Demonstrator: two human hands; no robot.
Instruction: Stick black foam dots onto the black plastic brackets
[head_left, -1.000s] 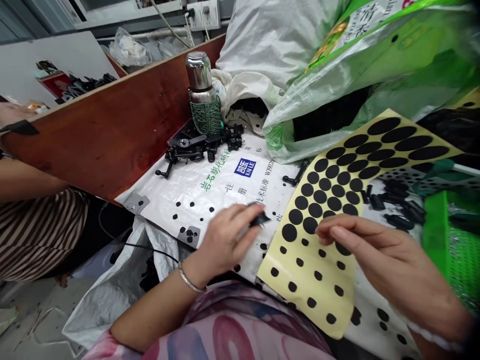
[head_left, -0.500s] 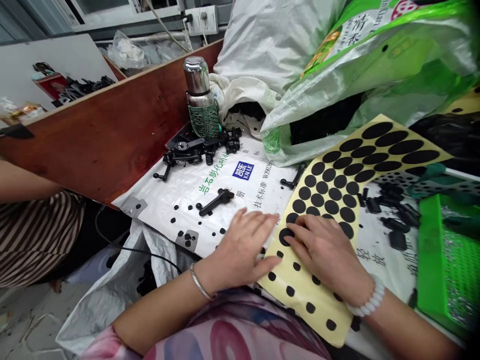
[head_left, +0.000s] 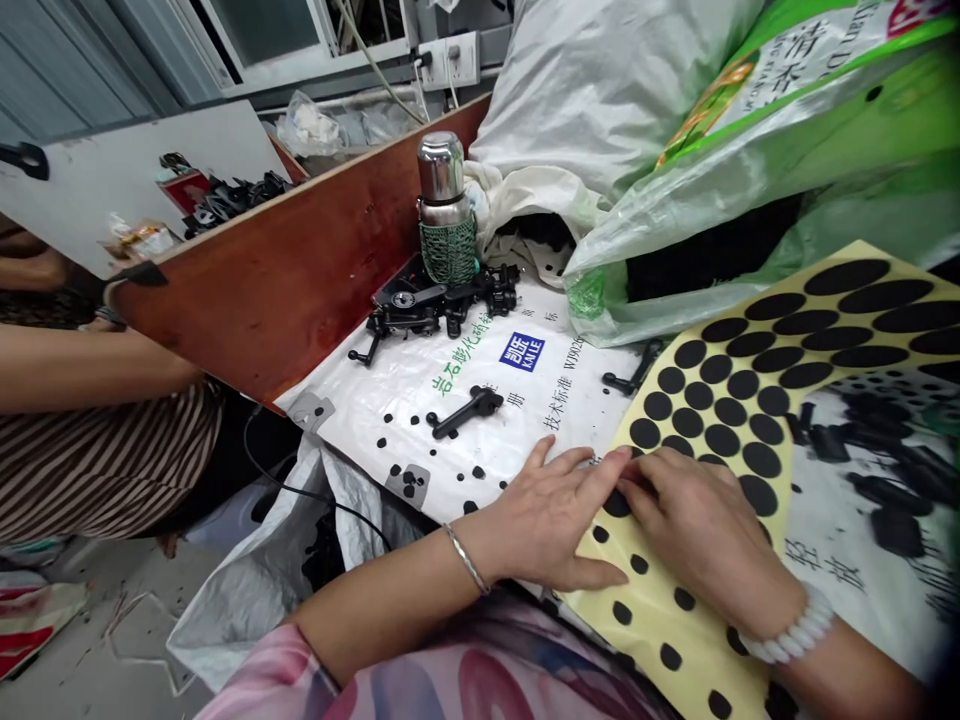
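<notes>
Left hand lies flat, palm down, fingers spread. Right hand is curled beside it, fingertips meeting the left's; both wrists wear bracelets.

The white woven sack bears a blue "KAI LE" logo and green Chinese characters.

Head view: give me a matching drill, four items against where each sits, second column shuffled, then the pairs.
Items:
1. left hand
2. right hand
3. steel flask
4. lone black lever part

Places:
A. upright by the red-brown board, in a green net sleeve
B. flat on the near-left corner of the yellow sheet
C. lying alone on the white printed sack
D. fingertips at a black disc on the sheet's left edge

Pairs: 1-B, 2-D, 3-A, 4-C
</notes>
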